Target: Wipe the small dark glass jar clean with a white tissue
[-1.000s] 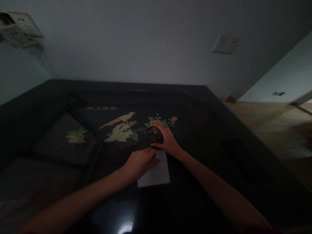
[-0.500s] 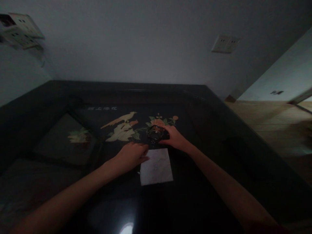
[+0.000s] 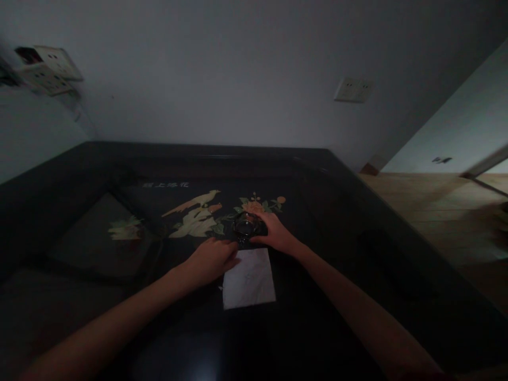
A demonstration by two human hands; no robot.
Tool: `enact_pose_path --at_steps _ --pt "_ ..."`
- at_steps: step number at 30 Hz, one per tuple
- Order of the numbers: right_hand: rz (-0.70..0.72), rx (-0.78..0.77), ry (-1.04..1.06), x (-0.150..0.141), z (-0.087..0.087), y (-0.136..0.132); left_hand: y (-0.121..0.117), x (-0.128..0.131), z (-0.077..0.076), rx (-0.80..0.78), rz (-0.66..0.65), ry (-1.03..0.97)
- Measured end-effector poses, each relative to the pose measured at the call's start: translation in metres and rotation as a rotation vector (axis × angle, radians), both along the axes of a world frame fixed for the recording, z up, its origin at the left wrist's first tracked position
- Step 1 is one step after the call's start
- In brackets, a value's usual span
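A small round, shiny, ring-shaped object point(image 3: 243, 227) lies or is held just above the dark tabletop, its exact kind unclear in the dim light. My right hand point(image 3: 274, 233) curves around its right side, forefinger at the top and thumb lower down. A tiny shiny piece point(image 3: 241, 242) shows at the ring's lower edge. Close to that piece are the curled fingertips of my left hand point(image 3: 212, 260); whether they pinch anything is hidden. The left thumb rests over the upper left corner of a white square paper napkin point(image 3: 249, 280), which lies flat below the ring.
The glossy black table point(image 3: 317, 328) bears a bird-and-flower picture point(image 3: 194, 222) and reflects light. Its far edge meets a grey wall with a socket plate point(image 3: 354, 90) on the right and more sockets point(image 3: 50, 74) at left. A wooden floor point(image 3: 420, 206) shows to the right.
The view has tilted and shifted slightly, so the scene sits lower and further left. The ring-shaped object and my right hand have come a little nearer to my left fingertips.
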State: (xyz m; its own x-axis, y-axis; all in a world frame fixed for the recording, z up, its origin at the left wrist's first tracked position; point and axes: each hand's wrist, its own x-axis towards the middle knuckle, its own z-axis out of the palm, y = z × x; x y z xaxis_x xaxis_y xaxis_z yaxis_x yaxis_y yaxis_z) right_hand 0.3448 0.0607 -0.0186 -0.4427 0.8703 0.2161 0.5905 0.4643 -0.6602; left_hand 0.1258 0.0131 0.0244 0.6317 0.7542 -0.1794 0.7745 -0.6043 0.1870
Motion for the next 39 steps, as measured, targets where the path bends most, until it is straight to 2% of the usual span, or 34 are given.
enact_pose_path --at_steps 9,15,21,33,36,39 --pt "-0.017 0.032 0.066 0.006 -0.014 -0.002 0.002 -0.01 0.013 0.06 0.072 -0.011" --pt "-0.025 0.045 0.041 0.003 -0.017 -0.003 -0.001 -0.013 0.009 0.139 0.046 -0.04" --pt "-0.067 0.031 -0.023 -0.002 -0.016 -0.002 -0.002 -0.013 0.008 0.105 0.066 -0.012" --pt "-0.256 0.036 -0.079 -0.022 -0.014 -0.011 -0.015 0.012 -0.015 -0.125 0.038 -0.179" --pt "-0.26 0.029 -0.074 -0.024 -0.011 -0.012 -0.014 0.011 -0.011 -0.204 0.03 -0.236" --pt "-0.269 0.013 -0.081 -0.024 -0.007 -0.013 -0.01 0.007 0.0 -0.307 0.004 -0.301"
